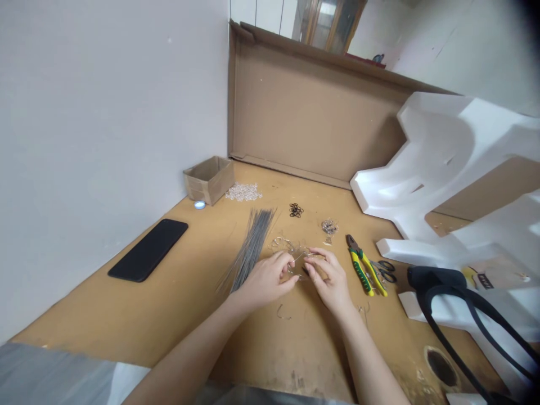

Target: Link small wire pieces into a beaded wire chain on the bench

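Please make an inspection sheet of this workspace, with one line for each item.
Surface: tabletop brown, with dark marks near the front edge.
Job's things: grey wire bundle, black rings, clear small pieces, silvery pile, pliers, scissors.
Clutter: phone-like black slab, small cardboard box, black strapped object at right; loose wire bits near the hands.
Hands: left hand pinches thin wire; right hand is close against it, grip unclear.
Cables: nothing seen.
Surroundings: pale wall left, upright cardboard behind, white foam right.
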{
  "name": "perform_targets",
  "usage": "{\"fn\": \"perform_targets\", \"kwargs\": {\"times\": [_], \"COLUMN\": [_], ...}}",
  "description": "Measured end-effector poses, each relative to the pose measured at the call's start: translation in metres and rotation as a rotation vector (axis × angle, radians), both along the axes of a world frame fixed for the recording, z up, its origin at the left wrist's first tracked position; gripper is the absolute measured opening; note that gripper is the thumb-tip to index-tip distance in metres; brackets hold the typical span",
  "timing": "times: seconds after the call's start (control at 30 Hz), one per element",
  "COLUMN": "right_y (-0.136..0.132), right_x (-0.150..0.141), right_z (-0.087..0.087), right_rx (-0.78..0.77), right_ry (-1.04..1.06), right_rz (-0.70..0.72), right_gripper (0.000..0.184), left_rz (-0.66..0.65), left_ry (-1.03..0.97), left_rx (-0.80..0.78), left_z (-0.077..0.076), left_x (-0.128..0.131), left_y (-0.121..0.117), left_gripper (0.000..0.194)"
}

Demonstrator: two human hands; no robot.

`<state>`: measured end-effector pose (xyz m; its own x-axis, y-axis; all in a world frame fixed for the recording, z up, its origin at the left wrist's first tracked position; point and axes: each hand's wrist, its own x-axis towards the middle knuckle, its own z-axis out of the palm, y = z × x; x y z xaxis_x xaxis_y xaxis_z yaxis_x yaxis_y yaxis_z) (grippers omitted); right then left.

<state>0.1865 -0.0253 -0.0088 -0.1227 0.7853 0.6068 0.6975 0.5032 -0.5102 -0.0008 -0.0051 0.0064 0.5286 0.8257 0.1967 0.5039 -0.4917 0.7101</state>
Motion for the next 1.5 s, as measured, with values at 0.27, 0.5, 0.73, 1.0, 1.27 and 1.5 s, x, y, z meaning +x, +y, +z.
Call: {"fn": "perform_targets", "kwargs": {"times": [0.27, 0.5, 0.73, 1.0, 1.27, 1.5], "right_y": [-0.003, -0.005, -0.003, -0.003, -0.003, -0.002], "right_x": [-0.002, -0.006, -0.006, -0.009, -0.011, -0.012], "right_z": [0.002, 0.007, 0.006, -0.006, -0.006, -0.009], "right_rx": [-0.046, -0.127, -0.143, -0.383, -0.148, -0.086], "right_ry": [-0.025, -0.025, -0.021, 0.011, -0.313, -0.270], "right_rz": [0.048, 0.104, 0.084, -0.095, -0.123, -0.136], "right_gripper": [0.019, 0.020, 0.012, 0.035, 0.017, 0.021], "left_rz": [0.238, 0.225, 0.202, 0.046, -0.030, 0.036], "left_ry": [0.110, 0.040, 0.062, 0.048, 0.053, 0.117], "left_rx": [0.173, 0.136, 0.037, 0.004, 0.038, 0.020], "left_z": [-0.012, -0.009, -0.009, -0.013, -0.017, -0.018], "left_x": [0.009, 0.004, 0.005, 0.009, 0.010, 0.012], "left_y": [-0.003, 0.000, 0.002, 0.003, 0.002, 0.002], "left_gripper": [0.014, 0.016, 0.023, 0.033, 0.035, 0.033]}}
